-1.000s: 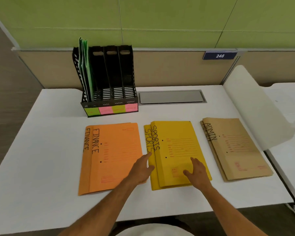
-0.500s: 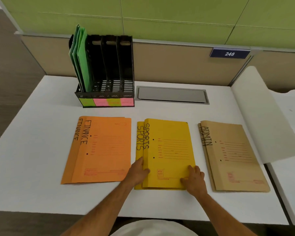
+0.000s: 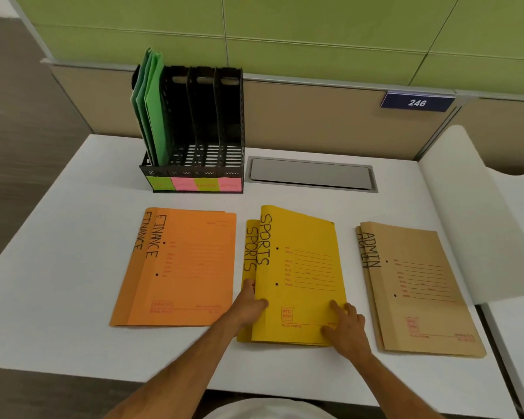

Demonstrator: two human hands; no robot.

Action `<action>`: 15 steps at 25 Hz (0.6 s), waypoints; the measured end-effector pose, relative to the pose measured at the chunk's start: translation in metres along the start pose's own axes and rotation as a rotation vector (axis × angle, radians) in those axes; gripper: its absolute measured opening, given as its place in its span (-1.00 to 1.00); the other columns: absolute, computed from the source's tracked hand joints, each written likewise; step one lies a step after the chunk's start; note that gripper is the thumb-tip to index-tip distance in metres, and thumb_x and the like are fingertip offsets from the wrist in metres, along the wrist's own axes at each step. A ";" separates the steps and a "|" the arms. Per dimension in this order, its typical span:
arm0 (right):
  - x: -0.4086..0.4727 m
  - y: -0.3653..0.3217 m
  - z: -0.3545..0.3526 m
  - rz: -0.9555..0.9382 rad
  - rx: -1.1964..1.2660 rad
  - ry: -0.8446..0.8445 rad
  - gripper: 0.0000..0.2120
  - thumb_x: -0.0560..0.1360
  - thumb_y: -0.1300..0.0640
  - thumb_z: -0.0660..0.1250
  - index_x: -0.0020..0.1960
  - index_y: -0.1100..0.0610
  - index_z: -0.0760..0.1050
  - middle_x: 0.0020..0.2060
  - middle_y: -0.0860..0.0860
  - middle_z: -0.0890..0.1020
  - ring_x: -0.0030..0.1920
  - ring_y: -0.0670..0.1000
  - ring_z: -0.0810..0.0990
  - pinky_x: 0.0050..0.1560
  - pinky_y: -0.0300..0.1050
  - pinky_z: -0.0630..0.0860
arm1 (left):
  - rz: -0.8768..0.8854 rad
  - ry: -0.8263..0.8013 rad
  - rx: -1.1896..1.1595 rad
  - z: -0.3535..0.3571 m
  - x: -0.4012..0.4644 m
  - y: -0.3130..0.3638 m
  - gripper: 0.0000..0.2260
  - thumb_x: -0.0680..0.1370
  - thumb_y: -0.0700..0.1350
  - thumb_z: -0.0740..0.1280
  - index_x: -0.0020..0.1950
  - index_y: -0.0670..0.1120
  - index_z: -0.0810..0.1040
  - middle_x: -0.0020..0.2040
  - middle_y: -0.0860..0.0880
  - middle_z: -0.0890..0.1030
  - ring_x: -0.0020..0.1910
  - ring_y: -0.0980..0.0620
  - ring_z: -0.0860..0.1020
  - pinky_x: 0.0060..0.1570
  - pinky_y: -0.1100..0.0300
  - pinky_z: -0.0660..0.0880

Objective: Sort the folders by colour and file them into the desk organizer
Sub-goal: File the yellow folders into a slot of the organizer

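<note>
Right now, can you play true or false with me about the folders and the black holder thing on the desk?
1. The green folders stand in the leftmost slot of the black organizer. True.
2. The orange folders say SPORTS. False: they say FINANCE; the yellow folders say SPORTS.
3. Both hands are on the yellow folders, the left hand at their left edge, the right hand at the near right corner. True.
4. The brown folders lie left of the orange ones. False: they lie at the far right and say ADMIN.
5. The organizer's other three slots hold yellow folders. False: they look empty.
</note>
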State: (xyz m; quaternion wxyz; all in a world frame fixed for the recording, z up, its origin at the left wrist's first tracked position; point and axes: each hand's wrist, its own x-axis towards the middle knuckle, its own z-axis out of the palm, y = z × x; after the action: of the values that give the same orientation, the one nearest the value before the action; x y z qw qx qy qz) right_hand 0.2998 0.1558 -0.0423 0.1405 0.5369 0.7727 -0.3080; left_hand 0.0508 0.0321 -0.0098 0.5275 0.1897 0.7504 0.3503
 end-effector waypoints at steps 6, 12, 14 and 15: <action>0.000 -0.023 -0.006 0.038 0.214 0.204 -0.35 0.53 0.05 0.42 0.51 0.24 0.25 0.46 0.25 0.37 0.47 0.28 0.28 0.47 0.16 0.22 | 0.083 0.030 -0.040 -0.030 -0.007 -0.001 -0.60 0.58 -0.32 0.21 0.31 0.07 0.36 0.23 0.01 0.58 0.12 0.04 0.58 0.00 0.07 0.56; -0.007 -0.083 -0.035 0.123 0.975 0.121 -0.29 0.59 0.04 0.38 0.61 0.02 0.10 0.37 0.04 0.50 0.32 0.18 0.52 0.25 0.15 0.49 | 0.109 0.022 -0.136 -0.105 -0.014 -0.020 -0.60 0.58 -0.42 0.21 0.28 0.01 0.40 0.24 -0.08 0.60 0.18 -0.07 0.59 0.17 -0.12 0.57; -0.010 -0.109 -0.037 0.100 1.077 0.097 -0.49 0.59 0.08 0.36 0.50 -0.01 0.32 0.18 -0.03 0.67 0.17 0.07 0.62 0.15 0.15 0.56 | 0.132 0.032 -0.145 -0.136 -0.015 -0.022 -0.59 0.58 -0.43 0.22 0.27 0.02 0.40 0.26 -0.09 0.60 0.17 -0.03 0.59 0.13 -0.03 0.57; -0.012 -0.123 -0.037 0.074 1.096 0.086 -0.62 0.60 0.09 0.35 0.39 -0.05 0.45 0.11 -0.06 0.71 0.12 0.04 0.65 0.11 0.15 0.59 | 0.138 0.025 -0.146 -0.150 -0.015 -0.024 -0.58 0.58 -0.42 0.23 0.26 0.04 0.40 0.25 -0.06 0.60 0.16 0.00 0.59 0.11 -0.01 0.57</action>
State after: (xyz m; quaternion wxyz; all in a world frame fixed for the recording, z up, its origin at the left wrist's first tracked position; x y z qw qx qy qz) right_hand 0.1961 0.1414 0.0327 -0.1807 0.5703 0.4849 -0.6380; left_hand -0.0805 -0.0434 0.0128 0.5050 0.1974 0.7146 0.4419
